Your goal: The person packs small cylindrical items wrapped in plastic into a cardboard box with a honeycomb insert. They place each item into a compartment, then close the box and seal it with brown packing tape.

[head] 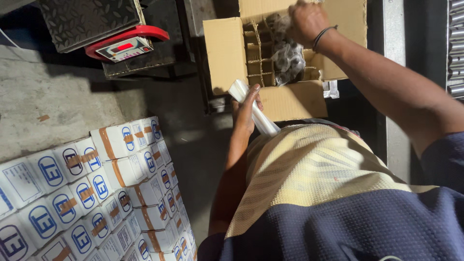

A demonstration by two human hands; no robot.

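The open brown cardboard carton (227,53) is split by a cardboard divider grid (258,58) into narrow cells, so entry is from straight above only. A crinkled clear plastic bag of dark parts (288,60) fills the middle cells, and the right hand (305,21) covers the far corner; the left-hand cells look free, though shadow hides their depth. The left hand (245,112), gripping a roll of clear plastic sleeves (253,108), blocks the near flap. Bare concrete floor (43,92) lies open to the left, bounded by stacked white-and-blue taped boxes (96,188) and a red-rimmed weighing scale (126,46).
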